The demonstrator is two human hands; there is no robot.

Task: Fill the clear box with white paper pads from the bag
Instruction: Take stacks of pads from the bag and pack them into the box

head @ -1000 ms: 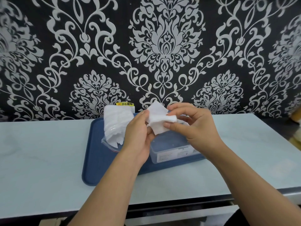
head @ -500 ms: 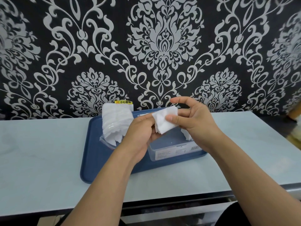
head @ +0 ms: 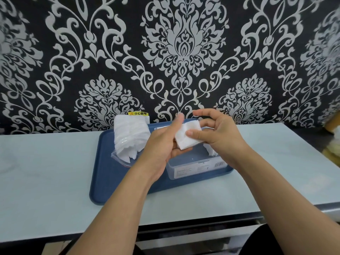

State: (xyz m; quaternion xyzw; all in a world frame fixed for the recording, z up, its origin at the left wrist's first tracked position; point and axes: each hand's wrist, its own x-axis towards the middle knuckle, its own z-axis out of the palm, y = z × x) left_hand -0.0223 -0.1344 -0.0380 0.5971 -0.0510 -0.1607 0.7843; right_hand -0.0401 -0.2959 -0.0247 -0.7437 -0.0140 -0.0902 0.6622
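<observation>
Head view is the only one supplied, and we report from it alone. We find both hands raised above the clear box (head: 195, 167), sharing a small stack of white paper pads (head: 187, 138). The left hand (head: 161, 150) cradles the stack from beneath with curled fingers and its thumb up along the left edge; the right hand (head: 219, 132) pinches the stack's right side between thumb and fingers, index finger lifted clear. We judge this two-handed hold serves to square the pads before they go down into the box directly below.

The bag (head: 128, 139) lies at the left of the blue tray (head: 103, 173), its open mouth toward us, pads showing at the mouth, which keeps the supply within the left hand's reach. The box sits just right of it on the same tray, near wall labelled.

Limits of observation: the hands cover much of the box opening, so we cannot state how full it is; only a few pads show at its right end. The left fingertips are hidden under the stack. The label print is illegible. A yellow sticker (head: 138, 113) behind the bag is partly covered.
</observation>
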